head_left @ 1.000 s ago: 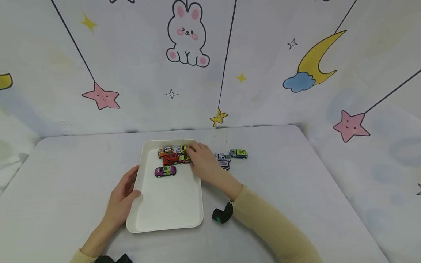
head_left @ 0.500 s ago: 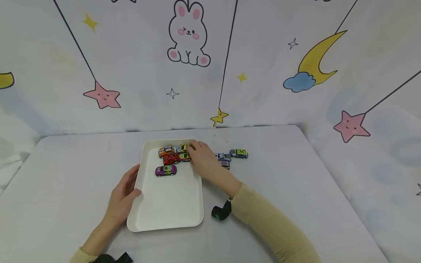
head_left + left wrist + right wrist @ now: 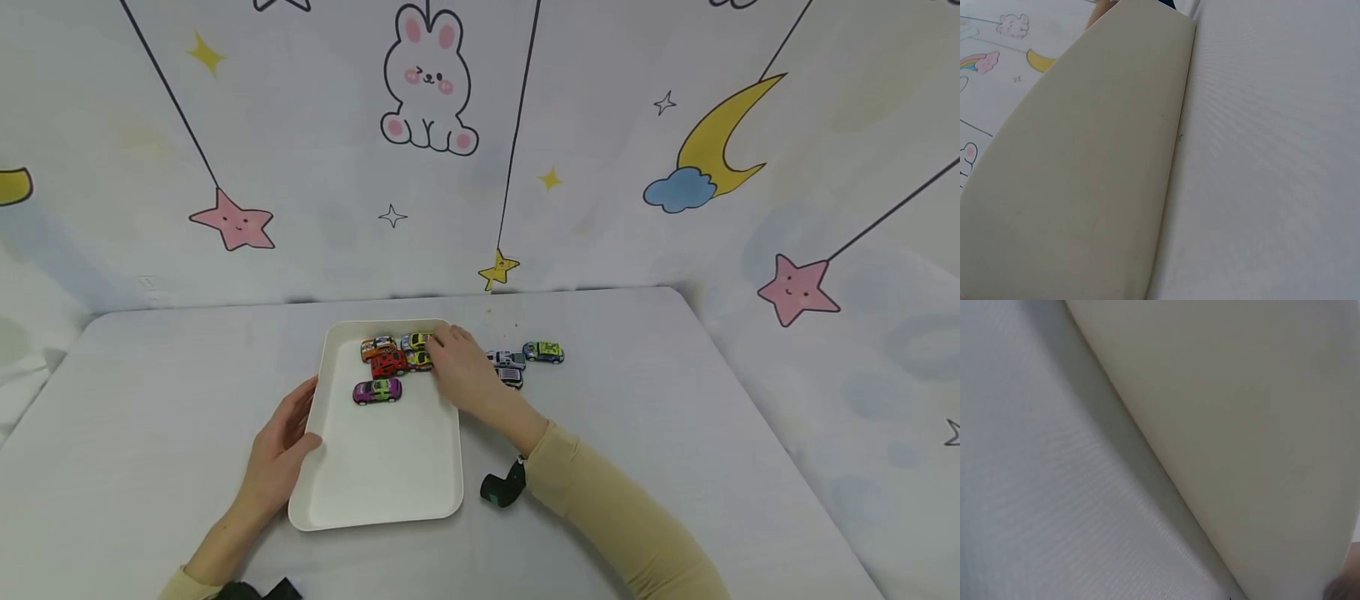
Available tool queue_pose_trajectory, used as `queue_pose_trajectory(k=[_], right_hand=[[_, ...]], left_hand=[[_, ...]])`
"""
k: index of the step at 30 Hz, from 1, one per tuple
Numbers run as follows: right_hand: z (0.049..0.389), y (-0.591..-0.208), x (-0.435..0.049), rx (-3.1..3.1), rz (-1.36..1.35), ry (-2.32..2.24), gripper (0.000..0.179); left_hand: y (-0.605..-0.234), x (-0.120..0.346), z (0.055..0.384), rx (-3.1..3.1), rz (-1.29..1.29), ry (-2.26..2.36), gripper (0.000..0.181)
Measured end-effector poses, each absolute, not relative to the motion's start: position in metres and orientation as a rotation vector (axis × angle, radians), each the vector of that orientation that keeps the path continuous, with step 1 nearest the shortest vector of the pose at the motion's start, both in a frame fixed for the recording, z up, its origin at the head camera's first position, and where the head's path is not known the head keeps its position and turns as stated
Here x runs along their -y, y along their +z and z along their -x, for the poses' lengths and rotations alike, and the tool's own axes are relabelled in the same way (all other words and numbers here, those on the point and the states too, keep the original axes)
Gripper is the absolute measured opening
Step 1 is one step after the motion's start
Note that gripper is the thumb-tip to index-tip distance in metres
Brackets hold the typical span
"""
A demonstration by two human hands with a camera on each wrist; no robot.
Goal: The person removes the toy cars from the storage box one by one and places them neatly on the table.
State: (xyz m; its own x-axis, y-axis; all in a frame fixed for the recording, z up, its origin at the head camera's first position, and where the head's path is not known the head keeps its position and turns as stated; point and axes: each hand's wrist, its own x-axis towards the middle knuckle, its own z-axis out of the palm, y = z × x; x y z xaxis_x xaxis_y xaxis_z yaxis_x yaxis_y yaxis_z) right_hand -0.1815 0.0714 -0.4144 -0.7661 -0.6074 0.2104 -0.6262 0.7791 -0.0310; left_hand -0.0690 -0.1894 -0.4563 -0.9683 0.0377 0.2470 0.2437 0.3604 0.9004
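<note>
In the tray [image 3: 378, 475], toy cars [image 3: 388, 363] crowd the far edge, room lying nearer. The left hand [image 3: 277, 450] grips the left edge; whether the right hand [image 3: 468, 371] pinches, I cannot tell. Left wrist view adds the outer wall.

A small leftward creep of the right arm.
The right hand [image 3: 471, 375] sits slightly farther left than a second ago, and its beige sleeve [image 3: 607, 508] has swung the same way, bringing the black wrist device [image 3: 501, 490] a little nearer the tray [image 3: 382, 467]. The head view has drifted too: the rabbit drawing [image 3: 429, 92] and crescent moon [image 3: 708, 146] appear lower than half a second ago, the moon also slightly left.
</note>
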Motion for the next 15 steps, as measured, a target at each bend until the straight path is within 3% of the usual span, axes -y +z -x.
queue_pose_trajectory(k=[15], right_hand=[[0.1784, -0.4171, -0.0713, 2.789, -0.951, 0.227, 0.016]], left_hand=[[-0.4554, 0.1902, 0.0687, 2.436, 0.258, -1.668, 0.069]])
